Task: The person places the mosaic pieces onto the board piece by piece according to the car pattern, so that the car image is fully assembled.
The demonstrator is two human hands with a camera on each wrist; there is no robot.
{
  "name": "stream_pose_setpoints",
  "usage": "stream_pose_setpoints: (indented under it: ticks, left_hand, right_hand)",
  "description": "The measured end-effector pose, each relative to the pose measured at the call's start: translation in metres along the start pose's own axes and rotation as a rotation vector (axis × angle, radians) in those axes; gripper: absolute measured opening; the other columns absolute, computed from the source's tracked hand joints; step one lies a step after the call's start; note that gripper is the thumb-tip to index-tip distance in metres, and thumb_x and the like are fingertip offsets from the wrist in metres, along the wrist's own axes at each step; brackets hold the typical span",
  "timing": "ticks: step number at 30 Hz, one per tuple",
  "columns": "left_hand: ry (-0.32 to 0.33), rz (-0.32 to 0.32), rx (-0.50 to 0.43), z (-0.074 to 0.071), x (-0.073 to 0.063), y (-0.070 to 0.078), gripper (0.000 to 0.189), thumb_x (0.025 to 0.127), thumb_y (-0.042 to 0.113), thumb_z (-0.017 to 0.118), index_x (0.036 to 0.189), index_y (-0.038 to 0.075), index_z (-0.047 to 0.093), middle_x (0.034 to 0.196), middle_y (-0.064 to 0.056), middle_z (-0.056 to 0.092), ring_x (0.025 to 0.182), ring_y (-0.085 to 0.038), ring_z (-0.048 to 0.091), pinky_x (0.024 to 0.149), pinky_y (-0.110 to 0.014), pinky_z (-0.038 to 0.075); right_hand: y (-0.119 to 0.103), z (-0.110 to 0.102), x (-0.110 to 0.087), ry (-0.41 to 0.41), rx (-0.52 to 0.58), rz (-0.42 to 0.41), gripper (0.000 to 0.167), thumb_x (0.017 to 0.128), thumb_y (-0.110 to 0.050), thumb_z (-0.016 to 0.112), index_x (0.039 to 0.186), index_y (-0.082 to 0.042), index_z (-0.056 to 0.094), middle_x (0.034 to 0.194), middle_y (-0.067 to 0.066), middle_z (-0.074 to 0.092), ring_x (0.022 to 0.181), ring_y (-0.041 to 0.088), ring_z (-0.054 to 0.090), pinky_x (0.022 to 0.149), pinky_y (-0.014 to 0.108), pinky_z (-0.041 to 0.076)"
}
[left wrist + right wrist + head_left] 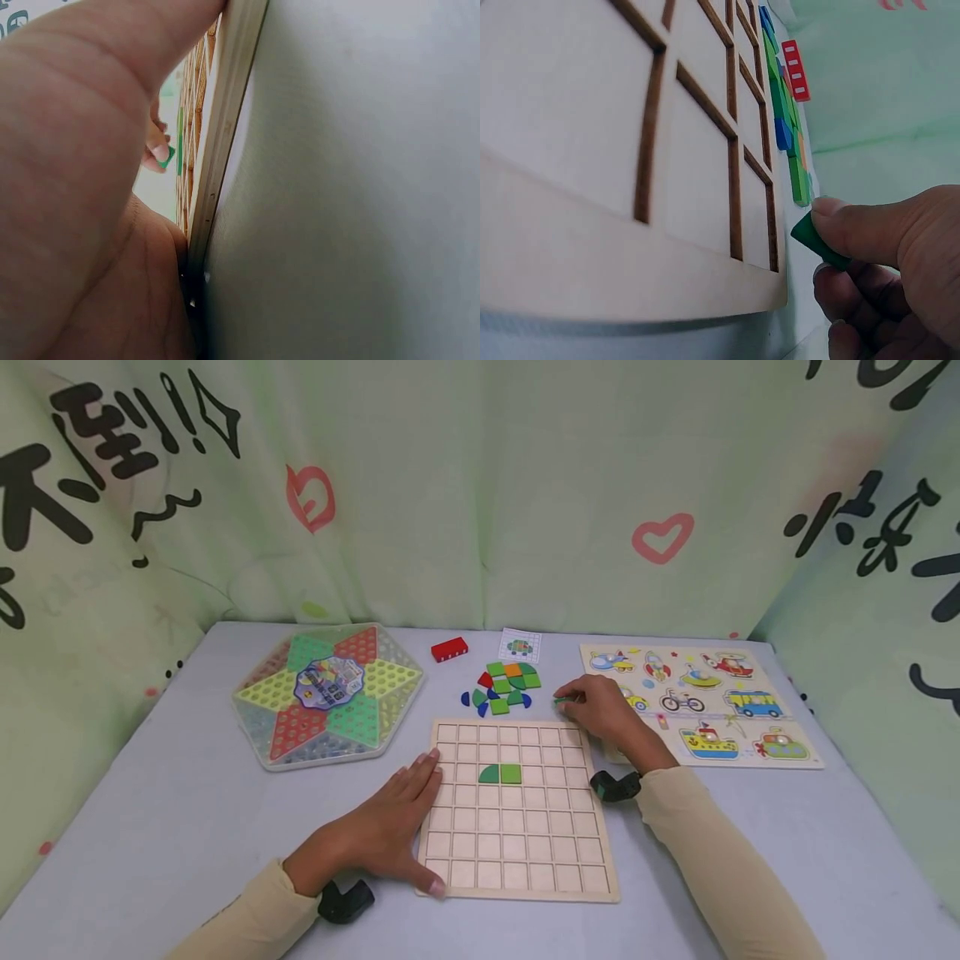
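A wooden grid board lies in front of me in the head view. On it, side by side, sit a green quarter-round tile and a lighter green square tile. My left hand rests along the board's left edge, fingers extended at the side and thumb at the near corner. Beyond the far right corner, my right hand pinches a dark green tile between thumb and fingers, close beside the board in the right wrist view. Its full outline is partly covered by the thumb.
Several loose coloured tiles lie behind the board, near a printed pattern card and a red block. A hexagonal star-patterned game board stands left. A vehicle picture puzzle lies right, partly under the right arm. Curtains enclose the table.
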State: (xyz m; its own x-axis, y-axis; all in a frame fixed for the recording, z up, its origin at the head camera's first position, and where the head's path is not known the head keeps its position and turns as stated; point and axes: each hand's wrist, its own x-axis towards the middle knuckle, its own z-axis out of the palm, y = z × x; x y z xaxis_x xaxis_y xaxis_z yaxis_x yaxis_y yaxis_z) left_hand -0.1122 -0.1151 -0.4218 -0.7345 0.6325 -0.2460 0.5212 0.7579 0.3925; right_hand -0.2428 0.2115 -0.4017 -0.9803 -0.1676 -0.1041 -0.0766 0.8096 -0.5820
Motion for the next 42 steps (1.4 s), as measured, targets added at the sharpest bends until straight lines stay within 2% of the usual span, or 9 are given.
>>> stream_pose_setpoints:
  ticks: [6,12,15,19,27,42]
  left_hand:
    - [0.001,0.004,0.001,0.001,0.0,-0.001,0.138,0.061,0.079,0.071,0.155,0.0,0.009,0.162,-0.013,-0.009,0.147,-0.025,-0.007,0.116,-0.047,0.006]
    - [-0.004,0.01,0.004,0.0,0.001,-0.001,0.138,0.061,0.079,0.07,0.155,0.0,0.008,0.162,-0.012,-0.009,0.147,-0.025,-0.008,0.116,-0.046,0.006]
    - [-0.004,0.011,0.003,-0.001,0.001,0.0,0.137,0.061,0.079,0.071,0.155,0.0,0.008,0.162,-0.012,-0.009,0.147,-0.024,-0.008,0.116,-0.046,0.005]
    - [-0.003,0.009,0.0,-0.001,0.001,0.0,0.137,0.061,0.079,0.071,0.155,0.0,0.009,0.162,-0.012,-0.009,0.147,-0.025,-0.008,0.116,-0.046,0.006]
    - [0.0,0.009,-0.001,0.001,0.0,-0.001,0.137,0.061,0.079,0.07,0.155,0.0,0.008,0.162,-0.013,-0.009,0.147,-0.025,-0.007,0.116,-0.047,0.007]
    - [-0.005,-0.007,0.002,-0.001,-0.001,0.0,0.137,0.061,0.079,0.071,0.155,0.001,0.009,0.162,-0.012,-0.008,0.147,-0.025,-0.006,0.116,-0.047,0.008]
  right_hand:
    - [0.0,0.001,-0.003,0.034,0.036,0.012,0.02,0.095,-0.007,0.062,0.113,-0.004,0.07,0.11,0.012,0.066,0.094,0.026,0.055,0.085,0.041,0.046]
    - [-0.002,0.003,-0.011,0.099,0.08,-0.02,0.028,0.096,-0.007,0.06,0.124,-0.004,0.064,0.11,0.013,0.065,0.098,0.027,0.059,0.087,0.042,0.049]
    - [-0.003,0.004,-0.017,0.111,0.096,-0.029,0.027,0.097,-0.007,0.059,0.123,-0.004,0.065,0.112,0.012,0.065,0.098,0.026,0.059,0.086,0.041,0.049]
    - [-0.005,0.004,-0.022,0.094,0.108,-0.034,0.021,0.097,-0.009,0.061,0.116,-0.005,0.068,0.112,0.01,0.067,0.096,0.024,0.06,0.085,0.04,0.049]
    - [-0.006,0.005,-0.027,0.06,0.12,-0.053,0.018,0.092,-0.011,0.068,0.11,-0.007,0.07,0.099,0.007,0.069,0.086,0.021,0.061,0.074,0.035,0.049]
    - [-0.013,0.011,-0.037,0.01,0.109,-0.132,0.014,0.091,-0.011,0.07,0.103,-0.006,0.072,0.093,0.004,0.07,0.083,0.019,0.061,0.077,0.035,0.051]
